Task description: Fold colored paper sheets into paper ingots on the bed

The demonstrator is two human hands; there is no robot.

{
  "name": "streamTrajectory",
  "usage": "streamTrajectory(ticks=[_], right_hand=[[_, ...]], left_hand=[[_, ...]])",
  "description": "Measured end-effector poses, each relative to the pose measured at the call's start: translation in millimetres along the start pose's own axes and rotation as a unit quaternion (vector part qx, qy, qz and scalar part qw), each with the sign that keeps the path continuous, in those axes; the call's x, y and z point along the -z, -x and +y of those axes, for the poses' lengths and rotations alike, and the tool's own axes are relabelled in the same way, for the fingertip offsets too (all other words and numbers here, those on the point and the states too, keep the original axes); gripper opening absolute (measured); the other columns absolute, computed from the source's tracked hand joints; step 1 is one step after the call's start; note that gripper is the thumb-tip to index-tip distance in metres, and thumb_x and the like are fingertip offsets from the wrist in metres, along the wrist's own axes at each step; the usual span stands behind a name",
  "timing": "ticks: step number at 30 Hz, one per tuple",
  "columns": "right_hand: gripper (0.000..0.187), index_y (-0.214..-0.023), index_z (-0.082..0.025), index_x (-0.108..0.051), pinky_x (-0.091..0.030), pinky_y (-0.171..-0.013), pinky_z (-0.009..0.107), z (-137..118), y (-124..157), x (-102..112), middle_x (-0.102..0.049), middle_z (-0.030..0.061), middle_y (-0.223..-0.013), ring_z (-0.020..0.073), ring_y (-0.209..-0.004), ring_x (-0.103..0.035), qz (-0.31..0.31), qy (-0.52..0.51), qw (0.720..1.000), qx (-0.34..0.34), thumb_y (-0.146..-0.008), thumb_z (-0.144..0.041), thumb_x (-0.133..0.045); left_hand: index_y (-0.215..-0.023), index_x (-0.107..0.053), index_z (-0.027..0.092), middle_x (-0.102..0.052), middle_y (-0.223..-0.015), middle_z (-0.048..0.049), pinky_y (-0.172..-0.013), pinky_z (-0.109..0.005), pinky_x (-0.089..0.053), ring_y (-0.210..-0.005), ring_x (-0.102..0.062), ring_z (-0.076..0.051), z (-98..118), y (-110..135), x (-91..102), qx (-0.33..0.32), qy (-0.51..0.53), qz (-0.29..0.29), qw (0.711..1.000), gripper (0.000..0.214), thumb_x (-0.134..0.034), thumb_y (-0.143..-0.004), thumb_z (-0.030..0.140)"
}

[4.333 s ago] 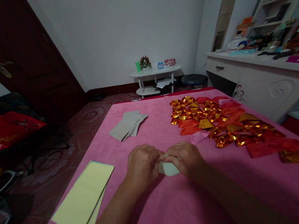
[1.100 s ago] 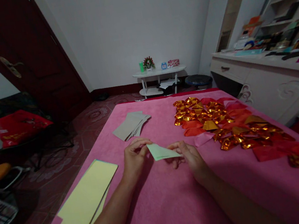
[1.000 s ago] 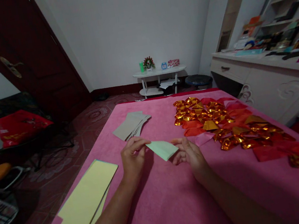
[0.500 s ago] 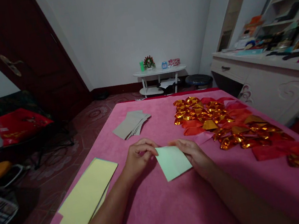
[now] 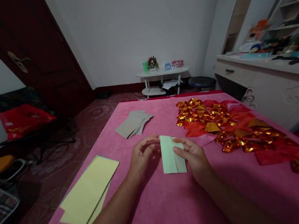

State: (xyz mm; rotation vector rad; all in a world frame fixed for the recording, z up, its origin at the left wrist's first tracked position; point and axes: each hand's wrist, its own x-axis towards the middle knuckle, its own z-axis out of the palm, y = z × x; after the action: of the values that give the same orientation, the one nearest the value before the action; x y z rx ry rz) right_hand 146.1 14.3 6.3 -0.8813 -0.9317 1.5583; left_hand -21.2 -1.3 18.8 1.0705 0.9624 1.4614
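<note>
A pale green paper sheet (image 5: 169, 156) lies on the pink tablecloth (image 5: 168, 208), its right part folded over towards the middle. My right hand (image 5: 193, 156) lies on that folded flap with fingers stretched flat, pressing it down. My left hand (image 5: 143, 155) rests just left of the sheet, fingers loosely curled, fingertips at the paper's left edge.
Yellow sheets (image 5: 89, 190) lie at the near left, a fanned stack of grey papers (image 5: 134, 123) further back. Several gold and red folded foil pieces (image 5: 226, 126) cover the right side. A white side table (image 5: 163, 77), a dresser (image 5: 274, 87) and a dark door (image 5: 38, 62) stand around.
The green paper, earlier held folded in the air between both hands, has been laid flat on the cloth and its right side folded over. The camera has shifted slightly.
</note>
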Motion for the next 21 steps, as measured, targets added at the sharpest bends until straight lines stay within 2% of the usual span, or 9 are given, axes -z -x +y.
streamTrajectory(ticks=[3, 5, 9, 15, 18, 21], right_hand=[[0.042, -0.096, -0.019, -0.060, -0.053, -0.066, 0.034, 3.7, 1.8, -2.6, -0.074, 0.0051, -0.086, 0.0204, -0.069, -0.068, 0.047, -0.002, 0.998, 0.047, -0.062, -0.033, -0.080], [0.042, -0.097, -0.019, -0.059, -0.053, -0.065, 0.033, 5.0, 1.9, -2.7, -0.073, 0.0057, -0.087, 0.0200, -0.069, -0.067, 0.056, 0.008, 0.997, 0.055, -0.063, -0.033, -0.079], [0.044, -0.105, -0.020, -0.058, -0.050, -0.064, 0.030, 4.6, 0.2, 0.2, -0.072, 0.0061, -0.093, 0.0195, -0.072, -0.066, 0.044, 0.035, 0.996, 0.069, -0.067, -0.034, -0.075], [0.048, -0.114, -0.022, -0.057, -0.048, -0.069, 0.029, -3.8, -1.3, 5.6, -0.067, 0.0069, -0.106, 0.0207, -0.085, -0.064, 0.014, 0.038, 0.996, 0.076, -0.069, -0.030, -0.071], [0.042, -0.109, -0.023, -0.062, -0.049, -0.072, 0.031, -6.3, -1.4, 8.0, -0.067, 0.0067, -0.103, 0.0221, -0.088, -0.063, -0.012, 0.076, 0.994, 0.078, -0.068, -0.029, -0.072], [0.024, -0.092, -0.022, -0.070, -0.049, -0.079, 0.034, -4.9, -3.3, 9.5, -0.066, 0.0061, -0.102, 0.0231, -0.094, -0.061, -0.023, 0.127, 0.985, 0.112, -0.069, -0.029, -0.072]], left_hand=[[-0.105, -0.065, 0.016, -0.070, -0.091, -0.0095, -0.066, -0.028, -0.048, -0.071, -0.064, -0.015, -2.9, 2.7, -4.6, 0.063, 0.050, -0.030, 0.996, 0.035, -0.071, -0.074, 0.031], [-0.102, -0.066, 0.014, -0.070, -0.084, -0.0079, -0.065, -0.026, -0.047, -0.067, -0.063, -0.014, -4.6, 2.6, -6.3, 0.072, 0.028, -0.026, 0.997, 0.041, -0.078, -0.065, 0.029], [-0.090, -0.071, 0.011, -0.070, -0.077, -0.0058, -0.059, -0.022, -0.045, -0.061, -0.060, -0.012, -4.3, 1.0, -6.8, 0.078, -0.021, 0.017, 0.997, 0.035, -0.079, -0.063, 0.032], [-0.082, -0.073, 0.011, -0.068, -0.067, -0.0049, -0.049, -0.020, -0.038, -0.052, -0.054, -0.010, 2.2, 1.4, -6.0, 0.100, -0.061, 0.017, 0.993, 0.032, -0.078, -0.062, 0.035], [-0.081, -0.073, 0.011, -0.068, -0.065, -0.0047, -0.048, -0.020, -0.036, -0.050, -0.053, -0.009, 1.5, 1.3, -4.9, 0.108, -0.077, 0.000, 0.991, 0.031, -0.077, -0.062, 0.036], [-0.080, -0.073, 0.011, -0.067, -0.063, -0.0043, -0.048, -0.019, -0.035, -0.049, -0.051, -0.009, -1.3, 1.0, -3.7, 0.105, -0.096, -0.017, 0.990, 0.032, -0.076, -0.063, 0.038]])
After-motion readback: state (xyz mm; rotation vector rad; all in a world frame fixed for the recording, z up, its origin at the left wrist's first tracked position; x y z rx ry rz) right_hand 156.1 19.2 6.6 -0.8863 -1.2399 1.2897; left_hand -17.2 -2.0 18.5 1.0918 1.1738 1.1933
